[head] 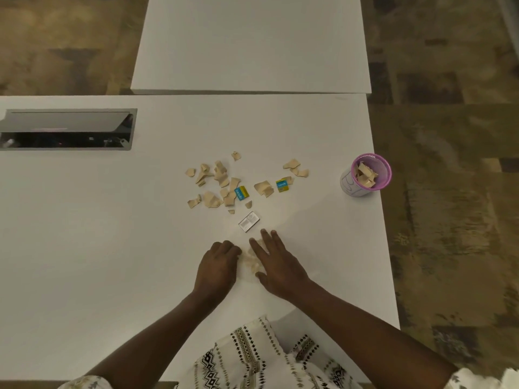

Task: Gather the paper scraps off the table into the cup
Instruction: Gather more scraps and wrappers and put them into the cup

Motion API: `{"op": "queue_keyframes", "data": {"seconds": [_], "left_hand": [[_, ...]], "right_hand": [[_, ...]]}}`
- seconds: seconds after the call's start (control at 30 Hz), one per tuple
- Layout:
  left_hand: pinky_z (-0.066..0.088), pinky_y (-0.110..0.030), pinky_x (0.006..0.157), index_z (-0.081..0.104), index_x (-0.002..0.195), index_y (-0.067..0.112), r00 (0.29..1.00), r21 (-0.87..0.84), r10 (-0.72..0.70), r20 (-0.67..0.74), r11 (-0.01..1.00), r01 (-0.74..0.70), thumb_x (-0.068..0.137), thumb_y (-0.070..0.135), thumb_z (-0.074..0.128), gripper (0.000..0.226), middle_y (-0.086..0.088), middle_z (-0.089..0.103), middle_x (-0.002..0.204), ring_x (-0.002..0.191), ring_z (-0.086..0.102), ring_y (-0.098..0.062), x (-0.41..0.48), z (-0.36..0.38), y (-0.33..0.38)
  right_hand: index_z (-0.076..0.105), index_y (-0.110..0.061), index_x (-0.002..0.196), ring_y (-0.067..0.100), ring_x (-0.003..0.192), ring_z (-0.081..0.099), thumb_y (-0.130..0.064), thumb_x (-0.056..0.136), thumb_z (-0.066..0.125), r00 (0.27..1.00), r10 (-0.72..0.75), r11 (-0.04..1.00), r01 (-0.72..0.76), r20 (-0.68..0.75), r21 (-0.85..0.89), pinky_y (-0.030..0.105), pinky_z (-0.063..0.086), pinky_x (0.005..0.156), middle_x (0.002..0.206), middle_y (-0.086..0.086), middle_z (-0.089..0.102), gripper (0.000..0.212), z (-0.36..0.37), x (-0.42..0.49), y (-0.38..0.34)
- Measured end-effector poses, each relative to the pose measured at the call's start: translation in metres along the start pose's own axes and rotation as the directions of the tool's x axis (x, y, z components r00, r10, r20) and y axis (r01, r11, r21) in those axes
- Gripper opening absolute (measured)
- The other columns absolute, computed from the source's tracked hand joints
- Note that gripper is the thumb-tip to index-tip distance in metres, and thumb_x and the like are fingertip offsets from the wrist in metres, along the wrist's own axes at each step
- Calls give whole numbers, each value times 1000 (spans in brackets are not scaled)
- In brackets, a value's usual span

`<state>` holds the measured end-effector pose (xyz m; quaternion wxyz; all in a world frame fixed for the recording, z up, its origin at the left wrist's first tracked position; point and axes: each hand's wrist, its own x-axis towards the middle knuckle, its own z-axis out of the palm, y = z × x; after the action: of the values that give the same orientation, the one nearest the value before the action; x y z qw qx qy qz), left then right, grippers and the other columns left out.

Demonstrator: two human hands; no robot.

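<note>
Left hand [217, 262] curled, right hand [276, 262] flat with fingers spread, both against a small scrap pile [251, 259] between them. More scraps [222, 183] at 12 o'clock; cup [366, 175] at 2 o'clock, partly filled.

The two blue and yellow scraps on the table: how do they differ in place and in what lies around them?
The left blue scrap lies at the edge of the big beige pile, with beige pieces touching its left side. The right blue scrap lies nearer the cup, with only one beige piece at its upper corner. The left one is tilted more than the right one. Both are small, squarish, blue with a yellow border and light lettering.
</note>
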<state>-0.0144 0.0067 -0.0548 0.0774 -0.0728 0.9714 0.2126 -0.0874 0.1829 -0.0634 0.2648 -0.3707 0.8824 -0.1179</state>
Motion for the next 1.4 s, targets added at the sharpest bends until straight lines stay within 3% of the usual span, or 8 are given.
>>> {"op": "queue_keyframes", "data": {"seconds": [0.17, 0.3, 0.5, 0.73, 0.87, 1.07, 1.23, 1.4], "left_hand": [[55, -35, 66, 70, 112, 11, 993, -1, -116, -9, 993, 116, 87, 12, 71, 25, -5, 68, 108, 90, 63, -26, -25, 2, -14], [58, -35, 72, 63, 125, 10, 997, 4, -65, 31, 998, 65, 86, 15, 74, 40, -12, 62, 128, 106, 62, -30, -36, 8, -14], [59, -34, 59, 59, 133, 12, 996, 31, 53, 71, 998, -55, 75, 2, 79, 63, -18, 60, 126, 102, 62, -34, -33, 11, -13], [53, -34, 49, 65, 106, 8, 983, 89, 138, 121, 985, -150, 70, 0, 79, 40, -13, 60, 101, 84, 60, -29, -10, 11, -9], [50, -36, 49, 64, 94, 9, 993, 53, 50, 110, 997, -56, 80, 0, 70, 18, -8, 56, 90, 76, 55, -26, 3, 11, 1], [44, -24, 66, 70, 93, 15, 949, -360, -304, 84, 879, 313, 90, -1, 52, 25, 0, 63, 93, 79, 58, -16, 23, 11, 21], [59, -38, 78, 72, 83, 20, 822, -599, -511, 251, 585, 547, 83, -4, 53, 31, 1, 75, 86, 77, 71, -22, 39, 4, 39], [61, -42, 87, 71, 91, 10, 755, -713, -516, 406, 338, 614, 89, -6, 57, 22, -5, 76, 86, 83, 74, -30, 64, -7, 62]], "right_hand": [[32, -22, 153, 41, 146, 26, -39, 84, 71, 992, -114, 989, 119, 62, -88, 43, 47, 103, 160, 18, 26, 81, 13, 0, -18], [60, -18, 133, 37, 130, 53, -7, 75, 66, 978, -207, 960, 197, -33, -200, 30, 59, 76, 143, 15, 53, 60, 19, -6, -20], [65, -10, 103, 30, 97, 64, 0, 74, 51, 933, -335, 918, 291, -133, -271, 26, 51, 53, 115, 14, 65, 34, 15, -7, -4], [56, -15, 83, 25, 75, 56, 5, 69, 52, 970, -160, 980, 134, -183, -148, 29, 36, 43, 88, 5, 57, 24, 0, 1, 12], [64, -14, 84, 23, 73, 57, 2, 80, 61, 950, 160, 968, -98, -267, 231, 26, 38, 57, 83, 4, 59, 17, -6, 6, 29], [74, -17, 86, -2, 75, 60, -13, 87, 69, 831, 555, 577, -355, -35, 736, 2, 40, 62, 81, -11, 69, 7, -36, 5, 51], [76, -21, 89, 26, 93, 71, -9, 87, 72, 775, 590, 87, -337, 224, 938, 37, 60, 84, 96, 6, 76, 13, -43, 4, 66], [67, -2, 107, 26, 91, 69, 0, 91, 64, 810, 496, -317, -166, 313, 934, 34, 57, 89, 100, 17, 70, 16, -64, 2, 72]]}}
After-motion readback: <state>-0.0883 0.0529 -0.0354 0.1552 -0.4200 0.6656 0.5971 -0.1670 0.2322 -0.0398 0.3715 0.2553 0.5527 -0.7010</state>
